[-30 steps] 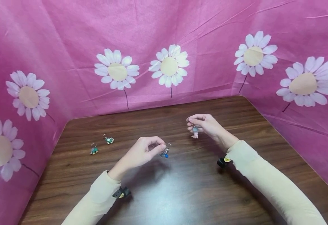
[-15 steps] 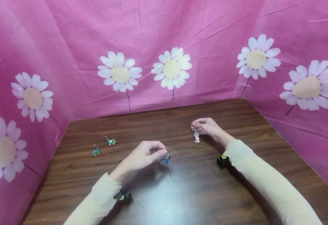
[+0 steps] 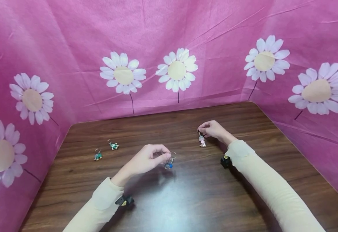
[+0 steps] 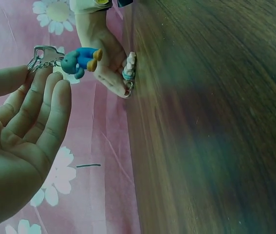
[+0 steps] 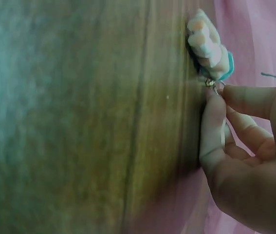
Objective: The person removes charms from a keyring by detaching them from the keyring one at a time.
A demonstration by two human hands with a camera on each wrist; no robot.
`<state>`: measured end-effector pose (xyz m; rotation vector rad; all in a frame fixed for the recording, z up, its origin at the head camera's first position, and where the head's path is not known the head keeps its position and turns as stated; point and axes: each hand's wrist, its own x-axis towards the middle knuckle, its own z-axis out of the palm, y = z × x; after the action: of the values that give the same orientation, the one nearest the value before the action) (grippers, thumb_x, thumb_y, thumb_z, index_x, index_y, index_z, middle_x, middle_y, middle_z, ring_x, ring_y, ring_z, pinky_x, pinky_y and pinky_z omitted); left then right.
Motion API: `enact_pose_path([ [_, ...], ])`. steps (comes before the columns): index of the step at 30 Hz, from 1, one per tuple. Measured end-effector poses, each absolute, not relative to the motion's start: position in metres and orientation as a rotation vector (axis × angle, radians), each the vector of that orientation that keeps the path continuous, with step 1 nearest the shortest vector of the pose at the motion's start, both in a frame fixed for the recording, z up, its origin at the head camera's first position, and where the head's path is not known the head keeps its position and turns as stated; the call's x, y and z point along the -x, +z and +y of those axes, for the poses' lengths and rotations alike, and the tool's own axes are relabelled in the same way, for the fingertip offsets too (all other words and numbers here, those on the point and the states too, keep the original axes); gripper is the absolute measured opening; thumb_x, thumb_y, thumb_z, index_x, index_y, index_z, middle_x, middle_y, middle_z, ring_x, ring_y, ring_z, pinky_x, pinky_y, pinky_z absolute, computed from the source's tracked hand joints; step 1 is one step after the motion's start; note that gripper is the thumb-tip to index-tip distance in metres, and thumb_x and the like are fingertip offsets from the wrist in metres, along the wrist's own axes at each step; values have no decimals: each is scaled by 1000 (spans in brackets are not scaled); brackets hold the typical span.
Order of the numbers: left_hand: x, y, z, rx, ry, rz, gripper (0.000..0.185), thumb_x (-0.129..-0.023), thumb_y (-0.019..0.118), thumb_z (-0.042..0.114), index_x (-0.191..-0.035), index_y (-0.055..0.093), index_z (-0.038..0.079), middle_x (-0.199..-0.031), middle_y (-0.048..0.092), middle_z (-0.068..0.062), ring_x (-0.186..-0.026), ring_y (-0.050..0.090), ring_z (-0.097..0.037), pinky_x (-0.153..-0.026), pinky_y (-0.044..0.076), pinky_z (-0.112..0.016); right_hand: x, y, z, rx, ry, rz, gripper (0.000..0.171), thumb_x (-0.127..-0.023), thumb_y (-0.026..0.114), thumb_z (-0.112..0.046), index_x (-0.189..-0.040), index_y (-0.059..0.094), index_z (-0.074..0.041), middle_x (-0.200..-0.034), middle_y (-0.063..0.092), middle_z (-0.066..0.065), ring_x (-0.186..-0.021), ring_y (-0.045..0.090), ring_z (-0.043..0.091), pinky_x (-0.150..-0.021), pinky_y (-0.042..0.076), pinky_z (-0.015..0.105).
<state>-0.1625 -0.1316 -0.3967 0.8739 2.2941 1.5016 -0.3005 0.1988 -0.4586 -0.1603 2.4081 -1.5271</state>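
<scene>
My left hand (image 3: 151,158) pinches the metal ring of a keychain between thumb and fingers, above the middle of the table. From it dangles a small bear-like figure (image 4: 82,61) in blue with orange feet. Farther right, my right hand (image 3: 214,130) pinches the ring of another keychain, whose pale pink and white figure (image 5: 206,46) has a teal edge at its head. This figure lies right at the tabletop in the right wrist view. Two keychains with green figures rest at the left: one nearer (image 3: 98,156), one farther back (image 3: 114,146).
The brown wood-grain table (image 3: 203,193) has its back edge against a pink cloth (image 3: 215,32) printed with white daisies. The cloth also rises along the left and right sides. A black wrist camera (image 3: 124,200) sits at my left cuff.
My right hand has lowered its pink keychain to the tabletop and shifted slightly right. The left hand keeps its hold on the blue one, nearly in place.
</scene>
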Motion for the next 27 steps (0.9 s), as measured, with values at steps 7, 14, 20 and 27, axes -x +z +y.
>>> enact_pose_path([
  [7, 163, -400, -133, -858, 1502, 2302, 11, -101, 65, 18, -102, 71, 9, -87, 70, -2, -83, 68, -17, -77, 61, -40, 298, -457, 196, 138, -1471, 2455, 24, -98, 64, -3, -115, 65, 14, -99, 71, 15, -79, 63, 9, -71, 60, 26],
  [14, 166, -401, -132, -880, 1505, 2301, 12, -101, 65, 19, -102, 71, 9, -88, 72, -3, -83, 69, -16, -76, 60, -33, 301, -454, 195, 129, -1461, 2455, 27, -102, 60, -9, -117, 64, 12, -99, 67, 14, -79, 63, 13, -72, 60, 27],
  [20, 167, -398, -130, -892, 1521, 2313, 12, -102, 64, 19, -102, 72, 9, -89, 72, 0, -82, 69, -17, -75, 60, -35, 305, -448, 200, 89, -1554, 2323, 36, -106, 54, -15, -128, 53, 14, -103, 58, 14, -80, 61, 16, -71, 59, 26],
  [27, 165, -393, -132, -844, 1577, 2333, 15, -102, 64, 20, -105, 72, 7, -90, 73, -2, -80, 71, -19, -75, 61, -42, 268, -417, 191, 363, -1516, 2472, 35, -104, 60, -16, -128, 57, 9, -111, 63, 26, -86, 66, 34, -75, 61, 40],
])
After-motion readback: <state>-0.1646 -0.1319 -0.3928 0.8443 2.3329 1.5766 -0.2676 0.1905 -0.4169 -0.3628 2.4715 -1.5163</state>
